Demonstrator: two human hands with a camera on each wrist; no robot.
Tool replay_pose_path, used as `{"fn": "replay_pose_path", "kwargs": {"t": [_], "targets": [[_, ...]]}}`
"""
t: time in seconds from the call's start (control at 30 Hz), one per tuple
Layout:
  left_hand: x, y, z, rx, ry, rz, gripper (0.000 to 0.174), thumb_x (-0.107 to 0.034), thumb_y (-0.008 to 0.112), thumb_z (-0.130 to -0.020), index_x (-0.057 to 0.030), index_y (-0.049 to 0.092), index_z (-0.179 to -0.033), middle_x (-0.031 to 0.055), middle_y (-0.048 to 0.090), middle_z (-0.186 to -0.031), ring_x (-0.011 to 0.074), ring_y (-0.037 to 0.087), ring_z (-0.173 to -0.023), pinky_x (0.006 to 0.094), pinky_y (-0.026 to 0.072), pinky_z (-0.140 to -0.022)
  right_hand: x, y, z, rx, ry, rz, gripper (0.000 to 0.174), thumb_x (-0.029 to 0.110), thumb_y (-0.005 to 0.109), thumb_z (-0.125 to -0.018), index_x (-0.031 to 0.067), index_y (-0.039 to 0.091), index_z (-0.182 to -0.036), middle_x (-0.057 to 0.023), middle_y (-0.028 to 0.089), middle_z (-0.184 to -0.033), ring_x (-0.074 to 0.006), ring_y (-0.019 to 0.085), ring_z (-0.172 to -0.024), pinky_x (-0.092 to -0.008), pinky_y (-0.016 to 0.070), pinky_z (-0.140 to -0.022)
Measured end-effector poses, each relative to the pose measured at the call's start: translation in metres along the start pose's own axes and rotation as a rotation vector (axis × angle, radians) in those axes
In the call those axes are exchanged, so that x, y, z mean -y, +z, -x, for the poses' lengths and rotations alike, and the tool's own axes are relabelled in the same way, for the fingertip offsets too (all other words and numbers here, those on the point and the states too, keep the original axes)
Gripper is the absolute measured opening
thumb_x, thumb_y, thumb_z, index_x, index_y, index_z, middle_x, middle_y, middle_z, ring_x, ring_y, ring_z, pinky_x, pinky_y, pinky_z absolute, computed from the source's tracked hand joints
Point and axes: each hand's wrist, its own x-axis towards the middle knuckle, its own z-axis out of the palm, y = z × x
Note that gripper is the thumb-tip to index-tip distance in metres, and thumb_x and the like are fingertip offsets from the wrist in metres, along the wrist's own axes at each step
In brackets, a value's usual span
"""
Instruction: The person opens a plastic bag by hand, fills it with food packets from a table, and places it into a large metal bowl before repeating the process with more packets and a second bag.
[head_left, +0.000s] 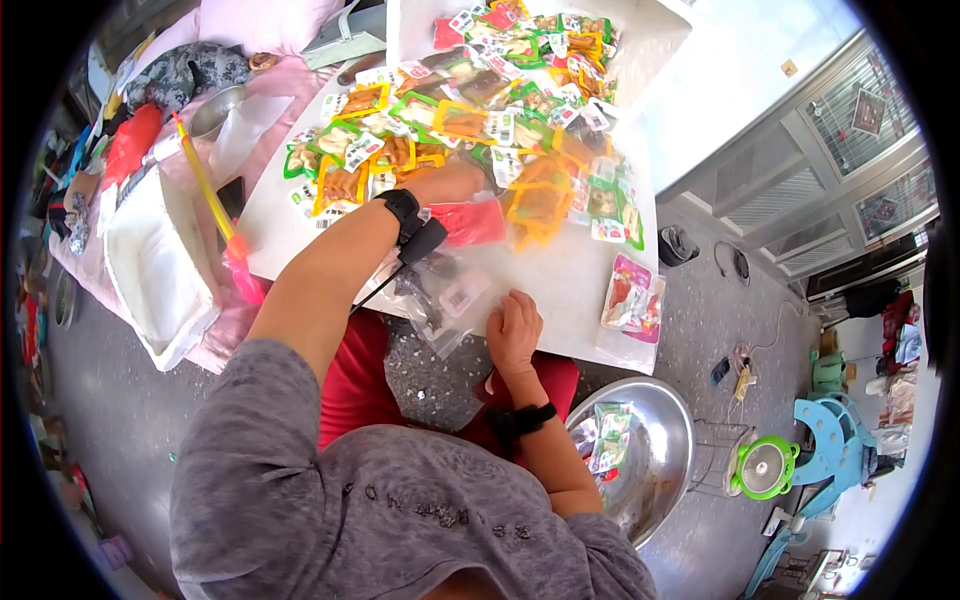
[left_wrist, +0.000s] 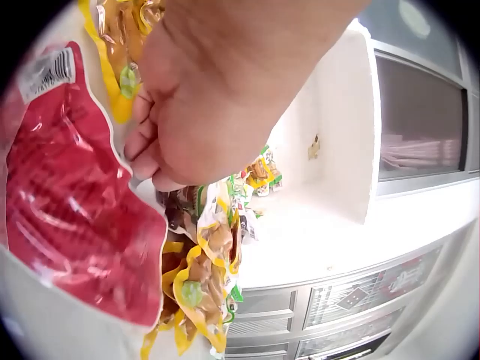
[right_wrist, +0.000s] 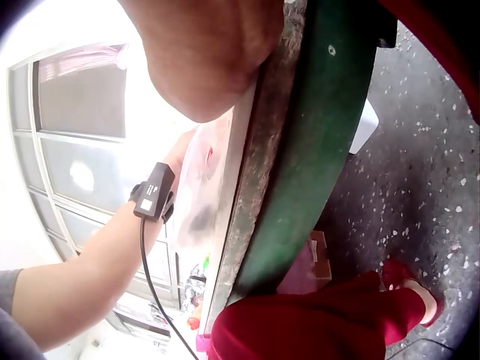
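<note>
My left hand (head_left: pixel 450 183) reaches over a pile of snack packets (head_left: pixel 465 122) on the white table. In the left wrist view its fingers (left_wrist: pixel 142 142) are curled, with the fingertips right at the edge of a red packet (left_wrist: pixel 82 202); the thumb is hidden. Beside and below that hand are yellow-edged packets (left_wrist: pixel 196 292) with brown food inside. My right hand (head_left: pixel 515 330) rests at the table's near edge with relaxed fingers and holds nothing visible. Next to it lies a clear plastic bag (head_left: pixel 440 300) with dark pieces and a pale label.
A white foam box (head_left: pixel 640 60) stands behind the pile. A pink-and-white packet (head_left: pixel 630 298) lies at the table's right corner. On the floor, a metal basin (head_left: pixel 675 440) holds several packets. Another white foam box (head_left: pixel 155 270) is at left, beside a yellow-and-pink tube (head_left: pixel 205 185).
</note>
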Motion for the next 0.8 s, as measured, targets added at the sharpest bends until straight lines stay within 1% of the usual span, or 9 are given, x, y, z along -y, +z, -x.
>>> {"fn": "replay_pose_path", "kwargs": {"t": [0.03,0.07,0.17,0.27,0.37,0.47,0.57,0.6,0.8], "targets": [[0.000,-0.001,0.000,0.010,0.084,-0.012,0.018,-0.014,0.038,-0.074,-0.0063,0.052,-0.081,0.0156,0.055,-0.079,0.0315,0.053,-0.076,0.0393,0.0408,-0.065,0.000,-0.001,-0.001,0.005,0.000,0.002,0.020,0.008,0.053,-0.064,0.0043,0.051,-0.084,-0.0111,0.051,-0.093,-0.0283,0.048,-0.089,-0.0379,0.0368,-0.069],[-0.001,0.000,0.001,-0.048,-0.091,0.056,0.016,-0.015,0.041,-0.073,-0.0063,0.052,-0.081,0.0145,0.054,-0.084,0.0317,0.052,-0.076,0.0389,0.0407,-0.063,0.002,-0.002,-0.002,0.012,0.000,0.004,0.020,0.009,0.053,-0.065,0.0042,0.051,-0.084,-0.0111,0.051,-0.093,-0.0281,0.048,-0.089,-0.0377,0.0366,-0.069],[0.012,0.017,-0.004,-0.372,-0.085,-0.198,0.017,-0.015,0.047,-0.070,-0.0090,0.053,-0.085,0.0125,0.051,-0.096,0.0308,0.048,-0.088,0.0392,0.0393,-0.069,0.003,-0.002,0.000,0.030,0.009,0.007,0.020,0.009,0.053,-0.065,0.0039,0.051,-0.084,-0.0110,0.050,-0.094,-0.0279,0.048,-0.090,-0.0376,0.0360,-0.070],[0.005,0.028,-0.006,-0.307,-0.026,-0.335,0.023,-0.015,0.051,-0.066,-0.0123,0.053,-0.088,0.0106,0.046,-0.103,0.0292,0.041,-0.100,0.0414,0.0354,-0.077,0.002,-0.003,-0.001,0.033,0.022,-0.005,0.020,0.008,0.054,-0.065,0.0039,0.051,-0.085,-0.0109,0.050,-0.094,-0.0278,0.048,-0.089,-0.0378,0.0357,-0.070],[-0.015,0.030,-0.001,-0.401,-0.063,-0.240,0.027,-0.014,0.052,-0.063,-0.0129,0.054,-0.090,0.0100,0.045,-0.103,0.0269,0.037,-0.105,0.0429,0.0319,-0.081,0.004,-0.004,-0.001,0.018,0.023,-0.015,0.021,0.008,0.054,-0.065,0.0040,0.051,-0.085,-0.0109,0.051,-0.094,-0.0278,0.048,-0.089,-0.0377,0.0356,-0.070],[-0.003,0.042,-0.010,-0.619,0.151,-0.339,0.020,-0.014,0.051,-0.065,-0.0114,0.053,-0.085,0.0086,0.048,-0.096,0.0257,0.042,-0.098,0.0405,0.0342,-0.078,0.003,-0.003,0.000,0.011,0.013,-0.006,0.021,0.008,0.054,-0.065,0.0041,0.051,-0.085,-0.0110,0.051,-0.094,-0.0277,0.048,-0.090,-0.0376,0.0354,-0.071],[-0.005,0.035,-0.016,-0.480,0.131,-0.332,0.011,-0.014,0.049,-0.068,-0.0100,0.051,-0.078,0.0056,0.050,-0.087,0.0245,0.045,-0.091,0.0393,0.0348,-0.076,0.004,-0.003,-0.001,0.004,0.009,0.011,0.021,0.008,0.054,-0.065,0.0038,0.051,-0.085,-0.0116,0.051,-0.093,-0.0281,0.047,-0.090,-0.0378,0.0353,-0.071],[-0.007,0.030,-0.015,-0.591,0.216,-0.339,0.005,-0.013,0.048,-0.070,-0.0082,0.049,-0.071,0.0059,0.051,-0.077,0.0250,0.048,-0.081,0.0378,0.0380,-0.070,0.005,-0.003,0.000,0.004,0.014,0.016,0.021,0.008,0.054,-0.065,0.0037,0.051,-0.085,-0.0118,0.051,-0.093,-0.0283,0.047,-0.090,-0.0379,0.0352,-0.072],[-0.015,-0.006,-0.001,-0.463,0.134,-0.182,0.006,-0.012,0.046,-0.071,-0.0057,0.047,-0.071,0.0108,0.049,-0.073,0.0291,0.050,-0.072,0.0377,0.0408,-0.059,0.000,0.001,0.001,0.011,0.002,-0.001,0.018,0.010,0.052,-0.065,0.0031,0.050,-0.082,-0.0126,0.051,-0.094,-0.0293,0.047,-0.090,-0.0387,0.0351,-0.073]]}}
